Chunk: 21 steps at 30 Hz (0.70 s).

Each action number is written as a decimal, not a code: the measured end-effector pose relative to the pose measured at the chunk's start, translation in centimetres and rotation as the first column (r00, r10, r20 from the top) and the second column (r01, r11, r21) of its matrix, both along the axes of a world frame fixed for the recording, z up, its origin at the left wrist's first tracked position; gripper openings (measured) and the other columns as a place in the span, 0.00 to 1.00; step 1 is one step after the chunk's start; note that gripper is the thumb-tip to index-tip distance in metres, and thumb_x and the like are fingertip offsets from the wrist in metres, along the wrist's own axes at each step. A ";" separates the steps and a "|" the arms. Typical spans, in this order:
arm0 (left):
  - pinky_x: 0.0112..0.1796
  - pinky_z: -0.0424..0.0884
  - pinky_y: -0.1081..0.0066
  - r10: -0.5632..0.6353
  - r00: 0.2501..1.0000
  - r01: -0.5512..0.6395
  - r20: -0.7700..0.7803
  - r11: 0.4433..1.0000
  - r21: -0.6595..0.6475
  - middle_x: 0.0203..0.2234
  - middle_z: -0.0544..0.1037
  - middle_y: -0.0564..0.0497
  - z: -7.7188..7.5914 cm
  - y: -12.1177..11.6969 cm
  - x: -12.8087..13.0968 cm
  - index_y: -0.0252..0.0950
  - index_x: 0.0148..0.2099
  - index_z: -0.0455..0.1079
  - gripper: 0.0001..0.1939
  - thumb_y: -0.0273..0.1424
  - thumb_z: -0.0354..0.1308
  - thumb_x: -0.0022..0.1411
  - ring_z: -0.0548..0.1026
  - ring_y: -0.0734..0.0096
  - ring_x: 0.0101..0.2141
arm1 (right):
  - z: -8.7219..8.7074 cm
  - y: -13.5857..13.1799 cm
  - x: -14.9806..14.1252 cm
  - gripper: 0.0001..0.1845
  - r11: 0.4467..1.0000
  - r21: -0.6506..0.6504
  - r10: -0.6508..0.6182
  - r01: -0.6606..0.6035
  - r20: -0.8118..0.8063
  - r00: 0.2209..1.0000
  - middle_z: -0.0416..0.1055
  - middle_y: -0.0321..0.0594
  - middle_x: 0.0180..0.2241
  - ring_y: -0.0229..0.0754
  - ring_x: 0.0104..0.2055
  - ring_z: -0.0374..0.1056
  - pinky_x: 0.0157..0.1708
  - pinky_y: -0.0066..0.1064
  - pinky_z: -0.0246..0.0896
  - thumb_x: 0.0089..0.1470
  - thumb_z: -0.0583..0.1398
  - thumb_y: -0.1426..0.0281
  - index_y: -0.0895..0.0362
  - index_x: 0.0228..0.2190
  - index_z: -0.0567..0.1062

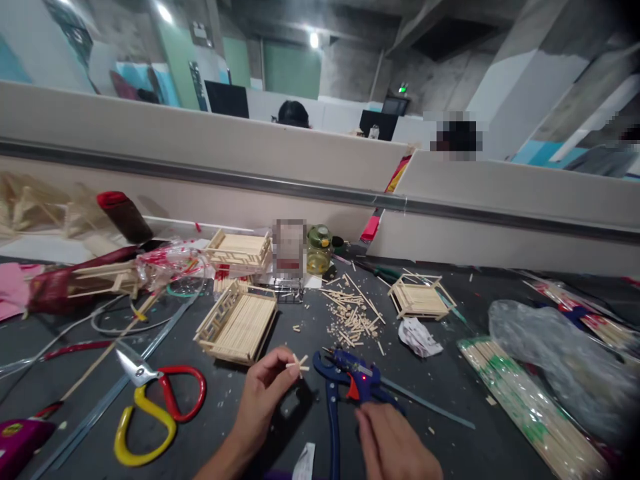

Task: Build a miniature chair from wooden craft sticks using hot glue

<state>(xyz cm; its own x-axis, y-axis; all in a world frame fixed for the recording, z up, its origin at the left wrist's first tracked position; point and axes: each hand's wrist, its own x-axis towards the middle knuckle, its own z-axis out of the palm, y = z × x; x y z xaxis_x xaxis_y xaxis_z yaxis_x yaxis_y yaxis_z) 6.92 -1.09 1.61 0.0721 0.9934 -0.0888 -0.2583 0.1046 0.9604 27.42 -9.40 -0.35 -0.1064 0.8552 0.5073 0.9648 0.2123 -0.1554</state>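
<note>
My left hand (265,393) is pinched shut on a small cross of short wooden sticks (299,364), held just above the dark tabletop. My right hand (395,443) is closed round the handle of a blue glue gun (357,377), whose nozzle points left toward the stick cross. A blue-handled cutter (330,393) lies under the glue gun. Just beyond my left hand sits a small wooden stick bed model (237,323). A pile of cut stick pieces (353,313) lies behind the glue gun.
Red and yellow scissors (153,403) lie at left. More stick models (420,297) (237,248) stand further back, with a glass jar (319,250). A bag of long sticks (525,400), clear plastic (555,360) and crumpled paper (419,337) lie at right. A partition wall (250,160) backs the table.
</note>
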 end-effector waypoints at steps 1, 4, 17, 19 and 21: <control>0.32 0.61 0.75 0.001 1.000 -0.001 -0.031 1.000 0.014 0.25 0.68 0.54 -0.4 0.1 -0.4 0.35 0.30 0.70 0.11 0.37 0.64 0.56 0.64 0.73 0.29 | 0.3 0.2 0.9 0.15 0.999 -0.026 -0.023 0.023 -0.020 1.000 0.75 0.39 0.26 0.41 0.29 0.74 0.28 0.26 0.62 0.65 0.51 0.66 0.52 0.33 0.76; 0.33 0.61 0.74 -0.021 0.999 0.022 -0.041 1.000 0.005 0.26 0.68 0.55 -1.3 0.2 -0.9 0.36 0.30 0.69 0.11 0.38 0.63 0.57 0.64 0.72 0.29 | 0.3 0.8 2.9 0.18 0.973 -0.217 -0.104 0.076 -0.120 0.987 0.76 0.38 0.26 0.40 0.26 0.74 0.23 0.25 0.59 0.65 0.51 0.60 0.52 0.31 0.76; 0.47 0.63 0.62 -0.464 0.872 0.410 -0.154 0.866 -0.285 0.50 0.71 0.38 -0.7 -1.2 1.3 0.36 0.26 0.72 0.06 0.32 0.62 0.49 0.64 0.49 0.56 | -2.4 3.0 1.8 0.26 0.692 -0.685 -0.589 -0.226 -0.718 0.371 0.67 0.32 0.14 0.31 0.11 0.55 0.13 0.23 0.46 0.44 0.62 0.46 0.58 0.25 0.73; 0.49 0.62 0.61 -0.470 0.875 0.420 -0.112 0.855 -0.305 0.48 0.72 0.38 -0.6 -1.3 1.4 0.36 0.26 0.72 0.06 0.34 0.63 0.49 0.63 0.47 0.58 | -2.3 3.3 1.5 0.27 0.674 -0.688 -0.618 -0.270 -0.725 0.305 0.63 0.30 0.11 0.29 0.10 0.51 0.11 0.22 0.42 0.41 0.63 0.45 0.57 0.20 0.69; 0.49 0.62 0.61 -0.478 0.873 0.430 -0.096 0.848 -0.310 0.45 0.74 0.38 -0.4 -1.4 1.6 0.37 0.27 0.72 0.06 0.34 0.64 0.49 0.61 0.47 0.59 | -1.9 3.4 1.2 0.28 0.651 -0.704 -0.653 -0.284 -0.710 0.264 0.59 0.28 0.08 0.28 0.08 0.46 0.10 0.22 0.36 0.39 0.63 0.43 0.55 0.19 0.66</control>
